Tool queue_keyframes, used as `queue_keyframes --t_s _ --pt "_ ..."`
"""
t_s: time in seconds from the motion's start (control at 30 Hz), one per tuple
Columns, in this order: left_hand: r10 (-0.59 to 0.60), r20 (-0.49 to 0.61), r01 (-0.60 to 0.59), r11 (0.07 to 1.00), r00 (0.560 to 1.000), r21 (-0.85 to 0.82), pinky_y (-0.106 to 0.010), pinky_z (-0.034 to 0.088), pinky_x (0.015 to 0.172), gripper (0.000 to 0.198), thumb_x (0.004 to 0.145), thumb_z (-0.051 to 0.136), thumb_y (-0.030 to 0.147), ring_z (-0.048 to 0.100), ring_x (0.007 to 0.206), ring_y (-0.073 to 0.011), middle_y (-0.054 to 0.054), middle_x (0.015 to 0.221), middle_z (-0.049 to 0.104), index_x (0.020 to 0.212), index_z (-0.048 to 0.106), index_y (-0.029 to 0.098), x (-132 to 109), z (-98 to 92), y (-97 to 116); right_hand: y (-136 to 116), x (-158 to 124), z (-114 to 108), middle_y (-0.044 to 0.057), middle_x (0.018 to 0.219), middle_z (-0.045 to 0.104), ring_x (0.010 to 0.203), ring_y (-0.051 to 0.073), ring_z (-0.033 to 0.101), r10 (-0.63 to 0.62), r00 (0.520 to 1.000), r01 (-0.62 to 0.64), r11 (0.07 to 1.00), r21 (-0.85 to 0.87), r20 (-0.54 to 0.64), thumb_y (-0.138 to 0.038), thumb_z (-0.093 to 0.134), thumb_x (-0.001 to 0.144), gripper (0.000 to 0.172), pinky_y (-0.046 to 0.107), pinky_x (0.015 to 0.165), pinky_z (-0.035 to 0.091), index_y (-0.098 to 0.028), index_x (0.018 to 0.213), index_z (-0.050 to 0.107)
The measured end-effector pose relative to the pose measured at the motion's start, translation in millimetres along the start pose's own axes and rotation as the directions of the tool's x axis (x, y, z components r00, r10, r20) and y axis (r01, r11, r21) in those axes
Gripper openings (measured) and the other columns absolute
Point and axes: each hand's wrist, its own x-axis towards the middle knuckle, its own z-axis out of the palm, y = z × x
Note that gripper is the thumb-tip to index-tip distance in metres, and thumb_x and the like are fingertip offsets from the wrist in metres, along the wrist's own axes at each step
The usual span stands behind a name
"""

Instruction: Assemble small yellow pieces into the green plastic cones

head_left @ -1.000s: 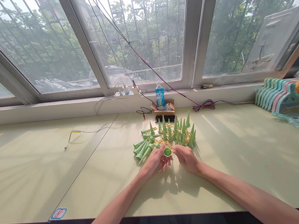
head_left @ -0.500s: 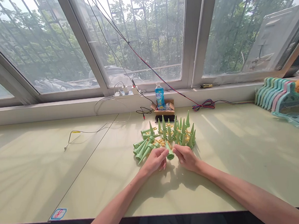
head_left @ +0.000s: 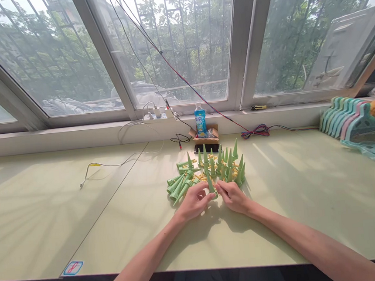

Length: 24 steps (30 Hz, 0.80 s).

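Upright between my hands is a green watering spike (head_left: pixel 210 181), a tapered cone with its tip up and its wide end low. The thumb and fingers of my left hand (head_left: pixel 194 202) close on its lower part. My right hand (head_left: pixel 234 196) is pinched just to the right of the spike; whatever lies in its fingertips is too small to make out. Beyond my hands, several more green spikes (head_left: pixel 235 149) stand upright, and others (head_left: pixel 177 187) lie in a pile to the left. Small yellow pieces (head_left: pixel 200 177) are scattered among them.
Behind the spikes, a blue bottle (head_left: pixel 200 122) stands by an open cardboard box (head_left: pixel 206 141), with a dark phone (head_left: pixel 204 148) in front. Coiled cable (head_left: pixel 255 131) and a thin wire (head_left: pixel 112 166) lie on the table. Pastel dustpan-like items (head_left: pixel 358 121) stand at the right.
The spike in my left hand has turned: its wide opening faced me before, and now it stands more upright. My left fingers have shifted around it. My right hand has barely moved.
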Motion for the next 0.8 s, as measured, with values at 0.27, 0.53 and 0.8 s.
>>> queue_keyframes --t_s 0.27,0.53,0.8 --pt "0.133 -0.043 -0.122 0.971 0.990 0.207 -0.023 0.049 0.059 0.020 0.091 0.057 0.035 0.052 0.066 -0.0099 -0.007 0.102 0.059 0.095 0.068 0.019 -0.4 3.3 -6.9 2.1 1.3 1.4 -0.004 0.054 0.038 0.046 0.010 0.034 0.031 0.999 -0.032 0.999 -0.026 -0.020 -0.033 0.034 0.101 0.038 0.026 0.049 0.027 -0.021 0.066 0.035" --pt "0.168 -0.055 -0.151 0.960 0.984 0.236 -0.025 0.048 0.061 0.024 0.093 0.053 0.037 0.053 0.070 -0.0117 -0.008 0.104 0.060 0.092 0.068 0.019 0.8 3.8 -8.3 2.3 2.4 3.1 -0.005 0.053 0.036 0.046 0.010 0.033 0.037 0.999 -0.038 0.999 -0.023 -0.038 -0.032 0.035 0.101 0.039 0.026 0.048 0.027 -0.021 0.064 0.035" --pt "0.194 -0.048 -0.181 0.963 0.980 0.199 -0.024 0.041 0.058 0.034 0.092 0.056 0.037 0.045 0.067 -0.0120 -0.004 0.079 0.054 0.065 0.052 0.016 2.9 1.3 -5.7 2.1 1.6 2.2 -0.005 0.055 0.034 0.048 0.010 0.030 0.015 1.000 -0.016 0.999 -0.051 -0.017 -0.029 0.034 0.101 0.036 0.026 0.048 0.026 -0.021 0.066 0.033"
